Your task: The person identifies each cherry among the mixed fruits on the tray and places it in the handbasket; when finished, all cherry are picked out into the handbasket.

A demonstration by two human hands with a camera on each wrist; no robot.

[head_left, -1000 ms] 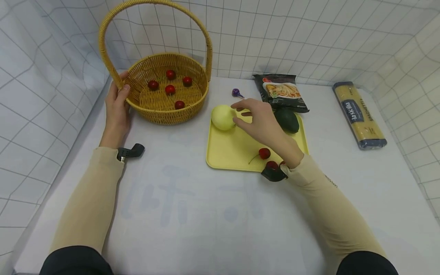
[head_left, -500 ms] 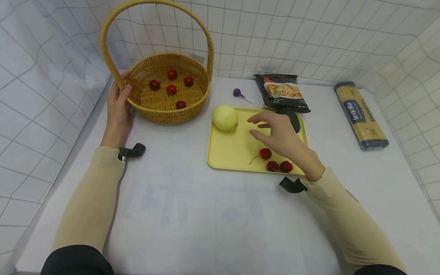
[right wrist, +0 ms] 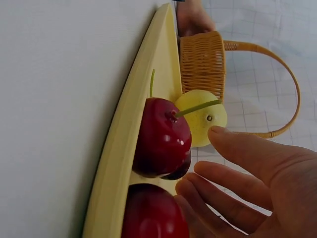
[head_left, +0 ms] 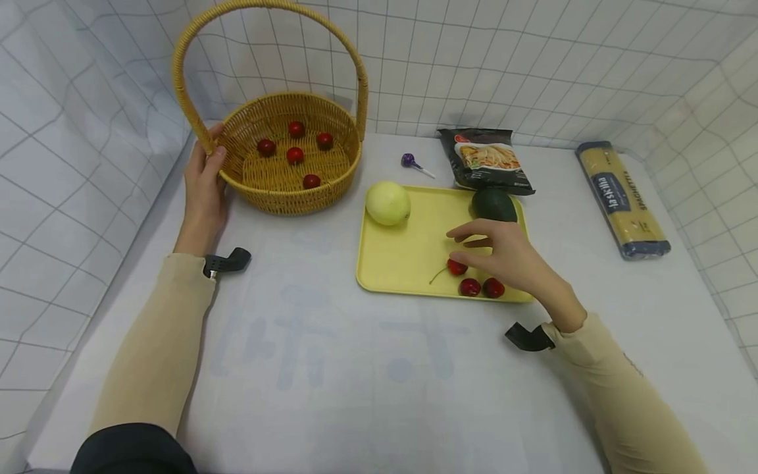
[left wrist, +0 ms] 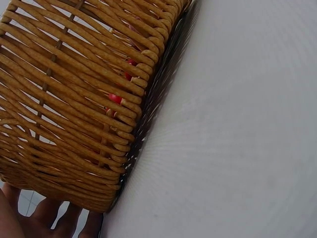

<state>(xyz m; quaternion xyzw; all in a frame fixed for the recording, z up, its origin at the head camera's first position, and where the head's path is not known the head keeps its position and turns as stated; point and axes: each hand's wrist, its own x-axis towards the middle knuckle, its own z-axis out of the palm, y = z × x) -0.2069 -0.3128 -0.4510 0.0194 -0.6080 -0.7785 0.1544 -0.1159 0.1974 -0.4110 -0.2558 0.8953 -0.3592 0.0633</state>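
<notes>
At the back left stands a wicker basket (head_left: 284,197) with a tall handle and several red cherries (head_left: 295,155) inside. My left hand (head_left: 203,191) holds the basket's left side, thumb by the rim; in the left wrist view its fingers (left wrist: 67,218) lie along the outer wall. A yellow tray (head_left: 391,266) bears three cherries (head_left: 470,287) near its front right, a yellow-green round fruit (head_left: 387,203) and an avocado (head_left: 494,204). Above the cherries hovers my right hand (head_left: 503,253), fingers loosely bent and apart from the thumb. Nothing is between them in the right wrist view.
Behind the tray lies a purple lollipop (head_left: 408,160). A black noodle packet (head_left: 488,161) sits at the tray's back edge. Farther right is a spaghetti pack (head_left: 622,201). Grid-patterned white curtain (head_left: 533,66) encloses the back and sides.
My right hand has moved from beside the yellow-green fruit rightward and toward me, over the cherries. The lollipop and avocado are less covered. My left hand stays at the basket.
</notes>
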